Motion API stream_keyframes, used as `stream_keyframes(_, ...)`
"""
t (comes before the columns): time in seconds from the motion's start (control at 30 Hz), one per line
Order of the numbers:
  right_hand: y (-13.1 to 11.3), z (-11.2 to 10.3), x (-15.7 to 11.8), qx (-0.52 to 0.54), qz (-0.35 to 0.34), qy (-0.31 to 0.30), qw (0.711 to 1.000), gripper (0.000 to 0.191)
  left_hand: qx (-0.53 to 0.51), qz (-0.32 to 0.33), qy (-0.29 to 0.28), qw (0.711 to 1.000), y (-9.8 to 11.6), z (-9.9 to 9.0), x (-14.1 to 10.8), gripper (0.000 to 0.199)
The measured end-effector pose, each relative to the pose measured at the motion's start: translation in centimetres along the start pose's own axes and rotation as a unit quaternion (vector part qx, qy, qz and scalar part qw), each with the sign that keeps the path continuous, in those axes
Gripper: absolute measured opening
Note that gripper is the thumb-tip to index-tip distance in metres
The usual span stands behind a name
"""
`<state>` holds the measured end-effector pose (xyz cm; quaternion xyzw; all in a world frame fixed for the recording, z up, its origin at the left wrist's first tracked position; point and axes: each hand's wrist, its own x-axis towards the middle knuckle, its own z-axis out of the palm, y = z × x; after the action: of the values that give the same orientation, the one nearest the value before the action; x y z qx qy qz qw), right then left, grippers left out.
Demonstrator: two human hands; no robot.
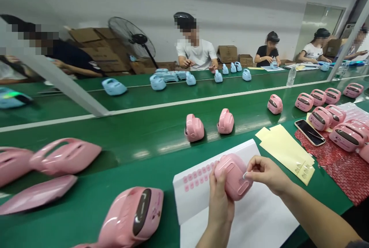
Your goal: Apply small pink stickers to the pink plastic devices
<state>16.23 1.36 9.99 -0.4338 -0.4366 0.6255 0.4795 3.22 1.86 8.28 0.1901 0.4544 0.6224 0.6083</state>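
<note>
My left hand [220,198] grips a pink plastic casing [232,175], tilted with its base side up, showing two long raised strips. At the casing's right edge my right hand [263,173] pinches a small whitish piece [245,175], which looks like a sticker or film. Beneath both hands lies a white sheet [187,205] bearing rows of round pink stickers [198,175]. Left of the sheet sits a pink handled device [129,217] with a dark display window. Beyond the sheet, two similar pink devices [194,128] stand on the green belt.
Yellow paper sheets [284,150], a phone [309,132] and red bubble wrap [340,171] lie at right, near several pink devices [347,136]. More pink casings [66,155] are at left. A grey post [72,86] rises there. Co-workers [196,50] sit opposite behind blue devices [158,82].
</note>
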Motion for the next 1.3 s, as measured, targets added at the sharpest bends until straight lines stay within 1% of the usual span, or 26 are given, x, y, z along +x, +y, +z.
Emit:
stream_keyframes(0.1, -0.2, 0.7, 0.7, -0.014, 0.037, -0.008, 0.999, 0.037, -0.002, -0.014, 0.001, 1.0, 0.0, -0.1, -0.2, 0.038)
stream_keyframes(0.2, -0.2, 0.7, 0.9, -0.027, 0.044, -0.002, 0.999, 0.034, -0.013, -0.023, 0.007, 1.0, 0.1, -0.1, -0.3, 0.044)
stream_keyframes(0.43, 0.2, 1.0, 0.7, -0.02, 0.064, 0.043, 0.997, 0.031, -0.028, -0.006, 0.009, 1.0, -0.2, -0.1, -0.6, 0.044)
stream_keyframes(0.53, 0.2, 1.1, 0.7, -0.029, 0.056, 0.051, 0.997, 0.028, -0.027, -0.003, 0.01, 1.0, -0.2, -0.1, -0.6, 0.049)
stream_keyframes(0.63, 0.6, 1.0, 0.7, -0.058, 0.034, 0.059, 0.996, 0.024, -0.03, -0.007, 0.01, 0.999, -0.2, -0.2, -0.5, 0.053)
stream_keyframes(0.67, 0.8, 1.1, 0.7, -0.08, 0.013, 0.069, 0.994, 0.022, -0.032, -0.008, 0.009, 0.999, -0.2, -0.2, -0.5, 0.054)
stream_keyframes(0.73, 1.4, 1.3, 0.6, -0.15, -0.062, 0.104, 0.981, 0.017, -0.037, -0.007, 0.013, 0.999, -0.3, -0.3, -0.4, 0.053)
stream_keyframes(0.77, 1.8, 1.5, 0.6, -0.192, -0.113, 0.124, 0.967, 0.014, -0.037, -0.007, 0.018, 0.999, -0.4, -0.3, -0.3, 0.052)
stream_keyframes(0.83, 2.4, 1.9, 0.2, -0.262, -0.228, 0.147, 0.926, 0.011, -0.036, -0.006, 0.032, 0.999, -0.6, -0.3, -0.3, 0.05)
stream_keyframes(0.9, 2.8, 2.2, -0.3, -0.297, -0.333, 0.131, 0.885, 0.01, -0.04, -0.007, 0.032, 0.999, -0.5, -0.4, -0.2, 0.044)
stream_keyframes(0.97, 2.7, 2.1, -0.6, -0.308, -0.411, 0.101, 0.852, 0.008, -0.06, -0.024, 0.025, 0.998, -0.3, -0.8, -0.1, 0.034)
stream_keyframes(1.0, 2.6, 1.9, -0.6, -0.309, -0.432, 0.095, 0.842, 0.007, -0.079, -0.037, 0.021, 0.996, -0.1, -1.4, 0.1, 0.03)
stream_keyframes(1.03, 2.6, 1.6, -0.3, -0.311, -0.44, 0.1, 0.837, 0.007, -0.107, -0.049, 0.015, 0.993, 0.1, -2.2, 0.4, 0.028)
stream_keyframes(1.07, 2.5, 1.3, 0.2, -0.314, -0.436, 0.112, 0.836, 0.011, -0.139, -0.059, 0.001, 0.989, 0.1, -3.4, 0.7, 0.028)
stream_keyframes(1.1, 2.6, 0.9, 0.9, -0.322, -0.426, 0.125, 0.836, 0.017, -0.176, -0.065, -0.025, 0.982, 0.1, -5.0, 1.1, 0.028)
stream_keyframes(1.13, 2.8, 0.6, 1.8, -0.335, -0.413, 0.133, 0.837, 0.024, -0.213, -0.06, -0.08, 0.972, -0.2, -7.0, 1.6, 0.029)
stream_keyframes(1.17, 3.2, 0.3, 2.9, -0.354, -0.401, 0.129, 0.835, 0.029, -0.237, -0.06, -0.147, 0.959, -0.5, -9.1, 2.0, 0.032)
stream_keyframes(1.23, 4.3, 0.3, 5.2, -0.413, -0.378, 0.074, 0.825, 0.038, -0.255, -0.059, -0.276, 0.925, -1.5, -13.5, 2.6, 0.043)
stream_keyframes(1.27, 5.0, 0.6, 6.3, -0.443, -0.366, 0.037, 0.818, 0.041, -0.257, -0.073, -0.325, 0.907, -2.1, -15.3, 2.6, 0.046)
stream_keyframes(1.3, 5.6, 0.9, 7.3, -0.468, -0.353, 0.001, 0.81, 0.044, -0.25, -0.104, -0.346, 0.898, -2.5, -16.8, 2.5, 0.047)
